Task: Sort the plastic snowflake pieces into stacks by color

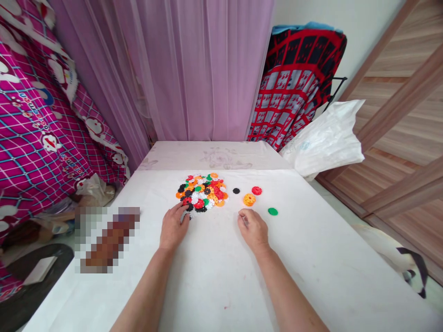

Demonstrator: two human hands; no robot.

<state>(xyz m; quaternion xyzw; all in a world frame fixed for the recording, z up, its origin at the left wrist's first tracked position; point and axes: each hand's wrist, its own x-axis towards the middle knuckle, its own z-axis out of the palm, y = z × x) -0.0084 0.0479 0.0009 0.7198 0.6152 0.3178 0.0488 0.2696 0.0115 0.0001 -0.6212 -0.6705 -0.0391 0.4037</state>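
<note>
A heap of toothed plastic discs [204, 190] in red, orange, white, black and green lies toward the far part of the white-covered table [214, 267]. My left hand [174, 226] rests at the heap's near left edge, fingers stretched onto the closest discs. To the right of the heap lie a black disc [236, 191], a red disc [256, 190], an orange disc [249, 199] and a green disc [273, 211], apart from one another. Just below the orange disc is my right hand [254, 229], its fingers curled closed. Whatever is inside those fingers is hidden.
A blurred-out item [109, 240] lies on the table's left side. Beyond the right far corner stands a white plastic bag [325, 138]. Purple curtains [207, 69] hang behind the table, and a wooden wardrobe [398, 124] is on the right.
</note>
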